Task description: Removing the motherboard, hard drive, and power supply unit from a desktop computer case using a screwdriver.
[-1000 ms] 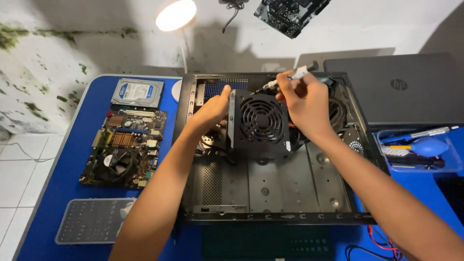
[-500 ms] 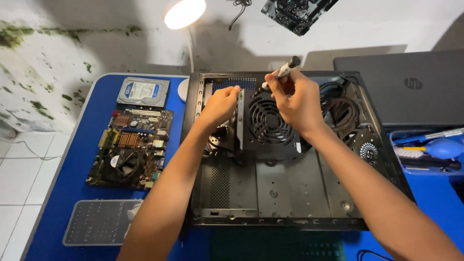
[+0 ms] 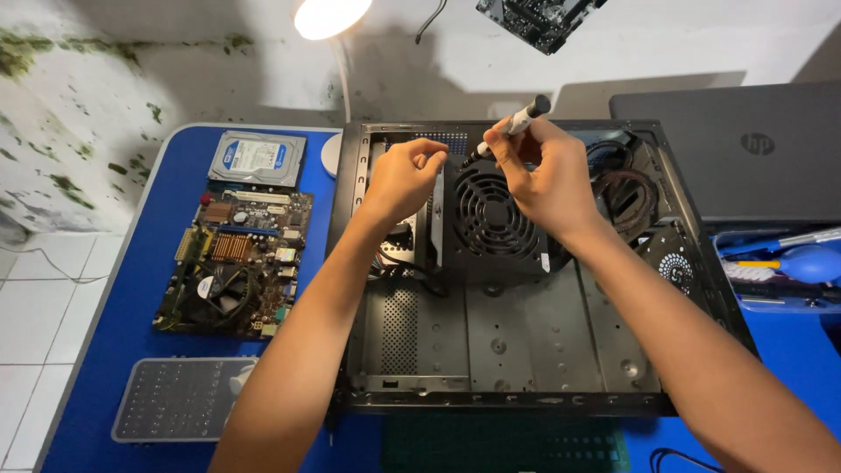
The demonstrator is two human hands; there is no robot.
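Blue table [image 3: 131,289] steady; screwdriver [image 3: 517,123] seemingly raised.

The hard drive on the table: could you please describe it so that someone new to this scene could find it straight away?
Start at the open black computer case lying on the blue table. Left of it lies a green motherboard, and the hard drive sits just beyond that board, near the table's far edge. It is the only flat silver metal box there, with a white and blue label.
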